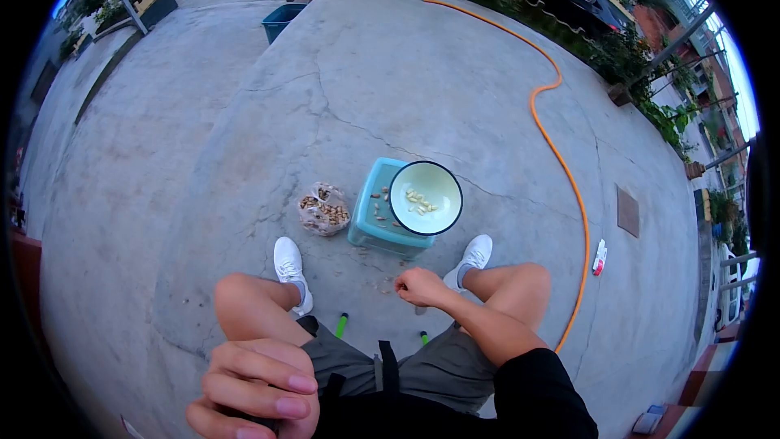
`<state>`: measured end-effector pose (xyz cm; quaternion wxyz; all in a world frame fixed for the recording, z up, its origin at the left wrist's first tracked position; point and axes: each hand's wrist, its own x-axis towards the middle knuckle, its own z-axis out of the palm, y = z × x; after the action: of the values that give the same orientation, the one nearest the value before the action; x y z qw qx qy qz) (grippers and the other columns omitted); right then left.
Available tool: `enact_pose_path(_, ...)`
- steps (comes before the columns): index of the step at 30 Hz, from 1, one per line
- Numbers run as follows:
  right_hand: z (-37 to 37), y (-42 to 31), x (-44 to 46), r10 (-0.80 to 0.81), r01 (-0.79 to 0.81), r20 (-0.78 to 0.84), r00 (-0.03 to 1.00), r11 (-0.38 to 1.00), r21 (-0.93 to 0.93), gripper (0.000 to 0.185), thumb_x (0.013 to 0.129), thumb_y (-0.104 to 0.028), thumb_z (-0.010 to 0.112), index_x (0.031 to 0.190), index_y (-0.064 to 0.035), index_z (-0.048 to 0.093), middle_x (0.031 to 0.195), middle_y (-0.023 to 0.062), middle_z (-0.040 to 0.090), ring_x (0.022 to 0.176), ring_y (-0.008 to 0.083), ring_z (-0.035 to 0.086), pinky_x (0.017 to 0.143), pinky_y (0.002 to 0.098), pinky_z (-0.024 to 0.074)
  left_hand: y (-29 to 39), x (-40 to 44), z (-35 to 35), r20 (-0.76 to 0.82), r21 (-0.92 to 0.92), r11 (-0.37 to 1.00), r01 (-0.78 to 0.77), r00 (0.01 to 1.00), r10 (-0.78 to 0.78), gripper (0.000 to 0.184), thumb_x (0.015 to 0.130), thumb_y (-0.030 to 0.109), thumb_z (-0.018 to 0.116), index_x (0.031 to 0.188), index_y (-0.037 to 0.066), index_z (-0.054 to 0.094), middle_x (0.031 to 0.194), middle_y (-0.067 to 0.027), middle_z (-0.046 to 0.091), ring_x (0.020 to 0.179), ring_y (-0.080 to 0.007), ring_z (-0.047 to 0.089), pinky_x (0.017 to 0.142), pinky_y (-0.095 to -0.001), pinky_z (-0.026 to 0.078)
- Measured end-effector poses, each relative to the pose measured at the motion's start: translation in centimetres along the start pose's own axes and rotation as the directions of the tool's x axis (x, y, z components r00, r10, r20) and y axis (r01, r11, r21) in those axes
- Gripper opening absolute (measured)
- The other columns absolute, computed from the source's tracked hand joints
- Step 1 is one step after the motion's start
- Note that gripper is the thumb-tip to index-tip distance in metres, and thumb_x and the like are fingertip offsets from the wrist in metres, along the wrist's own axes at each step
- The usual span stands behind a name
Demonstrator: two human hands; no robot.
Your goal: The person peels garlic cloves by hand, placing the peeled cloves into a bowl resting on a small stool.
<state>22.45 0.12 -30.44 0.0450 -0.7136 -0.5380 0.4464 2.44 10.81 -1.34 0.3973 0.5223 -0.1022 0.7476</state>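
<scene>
A: From the head view, where is the enamel-look bowl [443,183]?
B: On the turquoise stool [368,229], towards its right side, with pale pieces [420,202] gathered in the bottom. A few brown bits [378,205] lie on the stool top, left of the bowl.

A: And the hands?
B: The right hand [418,288] hangs just on the near side of the stool, fingers drawn together; I can't tell whether its grip holds anything. The left hand [256,394] is close to the camera, fingers curled, and its palm is hidden, so I can't tell there either.

A: What could go wrong?
B: The bowl's rim seems to reach past the stool's right edge. A knock from the right forearm could tip it and spill the pale pieces. The brown bits near the left edge could roll off if the stool is bumped.

A: Anything else at risk?
B: The clear bag [324,210] stands open-mouthed on the concrete ground [187,220], near the left shoe [288,259]; a stray foot might topple it.

A: How's the room for moving?
B: The knees bound the near side. Beyond the right shoe [478,250], concrete stretches to the orange hose [586,228]; leftwards, the bag narrows any reach.
</scene>
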Motion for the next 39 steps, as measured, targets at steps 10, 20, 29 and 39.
enact_pose_path(10,0.2,0.1,0.1,-0.007,0.007,0.002,1.000,1.000,0.012,0.024,0.079,-0.014,0.057,0.096,-0.0090,0.073,0.094,0.0158,0.071,0.091,0.0356,0.067,0.078,0.0462,0.0536,0.6,-0.2,-0.5,-0.019,0.059,0.998,-0.022,1.000,0.023,0.063,0.098,0.064,0.028,0.134,0.018,0.054,0.105,-0.0142,0.056,0.070,-0.0285,0.057,0.048,-0.0414,0.048)
enact_pose_path(20,0.3,0.2,0.1,0.001,-0.001,0.039,0.999,1.000,0.000,0.024,0.079,-0.014,0.057,0.096,-0.0084,0.073,0.095,0.0159,0.072,0.091,0.0364,0.067,0.078,0.0464,0.0533,0.0,-0.4,-1.2,0.048,0.068,0.991,-0.112,0.993,0.109,0.063,0.098,0.064,0.032,0.142,0.021,0.045,0.110,-0.0141,0.053,0.072,-0.0285,0.057,0.051,-0.0417,0.049)
enact_pose_path(29,0.5,0.5,0.2,0.033,-0.033,-0.007,0.999,0.999,-0.012,0.020,0.079,-0.016,0.056,0.089,-0.0081,0.073,0.092,0.0170,0.071,0.089,0.0373,0.067,0.075,0.0469,0.0535,0.4,-0.5,-1.3,0.053,0.059,0.996,-0.069,0.996,0.066,0.062,0.097,0.064,0.031,0.141,0.022,0.047,0.110,-0.0137,0.054,0.073,-0.0289,0.057,0.051,-0.0426,0.050)
enact_pose_path(39,0.6,0.6,0.3,0.060,-0.060,-0.045,0.997,0.998,0.002,0.021,0.080,-0.016,0.056,0.090,-0.0089,0.073,0.093,0.0169,0.071,0.089,0.0378,0.067,0.076,0.0477,0.0538,0.2,-0.5,-1.3,0.048,0.062,0.995,-0.081,0.996,0.078,0.061,0.098,0.063,0.032,0.140,0.022,0.047,0.110,-0.0134,0.054,0.073,-0.0288,0.058,0.052,-0.0426,0.050)
